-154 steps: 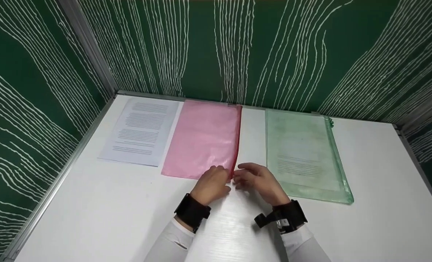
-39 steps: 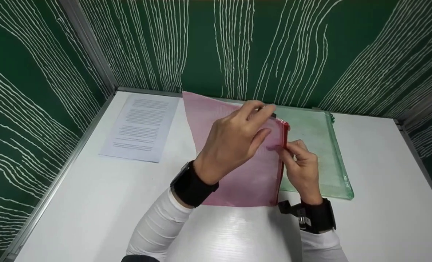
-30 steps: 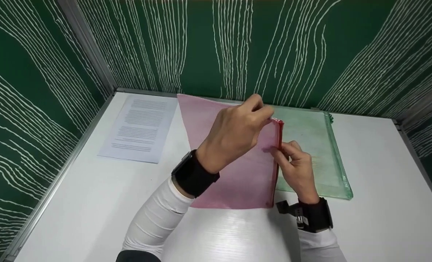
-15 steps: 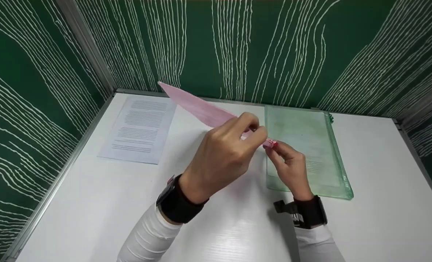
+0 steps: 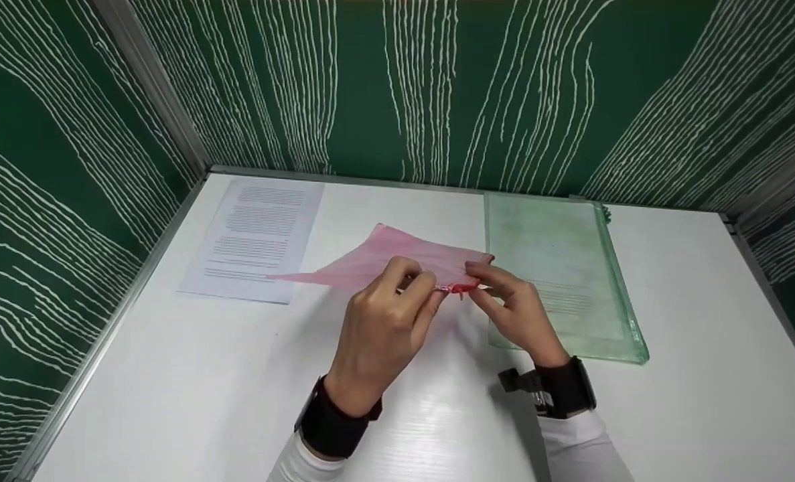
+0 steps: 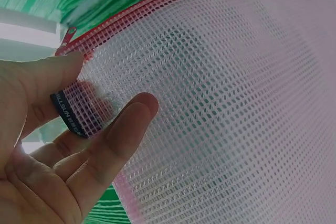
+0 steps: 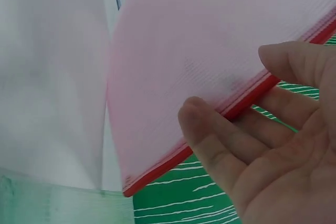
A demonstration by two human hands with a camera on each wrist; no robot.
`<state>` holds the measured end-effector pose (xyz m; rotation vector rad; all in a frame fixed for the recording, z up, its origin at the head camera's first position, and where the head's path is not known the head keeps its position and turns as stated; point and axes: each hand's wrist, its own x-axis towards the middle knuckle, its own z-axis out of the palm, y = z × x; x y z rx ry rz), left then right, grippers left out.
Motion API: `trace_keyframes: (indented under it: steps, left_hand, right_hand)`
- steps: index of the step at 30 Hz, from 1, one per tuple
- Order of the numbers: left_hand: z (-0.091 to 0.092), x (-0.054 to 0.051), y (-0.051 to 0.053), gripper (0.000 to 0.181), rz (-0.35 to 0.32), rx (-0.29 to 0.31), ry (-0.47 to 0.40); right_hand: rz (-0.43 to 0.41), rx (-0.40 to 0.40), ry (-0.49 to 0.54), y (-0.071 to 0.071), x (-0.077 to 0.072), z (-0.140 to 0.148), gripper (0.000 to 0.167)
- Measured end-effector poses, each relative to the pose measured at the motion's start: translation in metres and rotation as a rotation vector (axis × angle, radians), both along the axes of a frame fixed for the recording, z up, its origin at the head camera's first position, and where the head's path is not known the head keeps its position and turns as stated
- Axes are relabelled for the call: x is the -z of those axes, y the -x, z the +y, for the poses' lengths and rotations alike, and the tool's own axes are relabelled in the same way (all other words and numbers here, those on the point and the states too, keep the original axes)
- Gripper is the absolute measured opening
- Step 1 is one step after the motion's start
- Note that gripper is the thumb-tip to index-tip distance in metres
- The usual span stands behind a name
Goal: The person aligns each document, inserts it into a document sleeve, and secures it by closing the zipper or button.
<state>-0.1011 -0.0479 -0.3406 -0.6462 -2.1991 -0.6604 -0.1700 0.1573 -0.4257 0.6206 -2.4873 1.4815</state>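
A pink mesh zip pouch is held in the air, tilted nearly edge-on in the head view. With thumb and fingers my left hand pinches the corner at the end of the red zipper. In the left wrist view the red zipper pull sticks up by the thumb, and a dark label sits on the pouch's side edge. My right hand grips the red zippered edge farther along, its thumb and fingers on opposite faces.
A green zip pouch with a printed sheet inside lies on the white table to the right. Printed paper lies at the left. Green walls with white lines stand behind and at both sides.
The pink pouch has been lifted off the table, turned from facing me to nearly edge-on, then lowered slightly. Both hands have shifted left and down with it.
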Motion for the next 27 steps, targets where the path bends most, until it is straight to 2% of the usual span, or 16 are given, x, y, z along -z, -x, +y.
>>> trace_keyframes:
  steps: [4,8,11,15,20,27]
  left_hand:
    - [0.000,0.010,0.000,0.009,-0.022,-0.017,0.005]
    - [0.000,0.017,0.002,0.009,-0.038,-0.032,0.009]
    - [0.000,0.019,0.004,0.011,-0.045,-0.043,0.007]
    - [0.002,0.021,0.004,0.012,-0.048,-0.044,0.007]
    - [0.004,0.022,0.005,0.012,-0.055,-0.029,0.016]
    - [0.007,0.023,0.005,0.013,-0.056,-0.005,0.048]
  right_hand:
    - [0.005,-0.016,-0.027,-0.016,-0.027,-0.004,0.033]
    - [0.032,-0.016,-0.035,-0.029,-0.045,-0.005,0.030]
    - [0.097,-0.049,-0.004,-0.038,-0.055,-0.006,0.027]
    - [0.223,-0.137,0.058,-0.047,-0.068,-0.009,0.025]
    - [0.319,-0.196,0.094,-0.057,-0.077,-0.013,0.029]
    - [0.377,-0.182,0.091,-0.057,-0.074,-0.019,0.026]
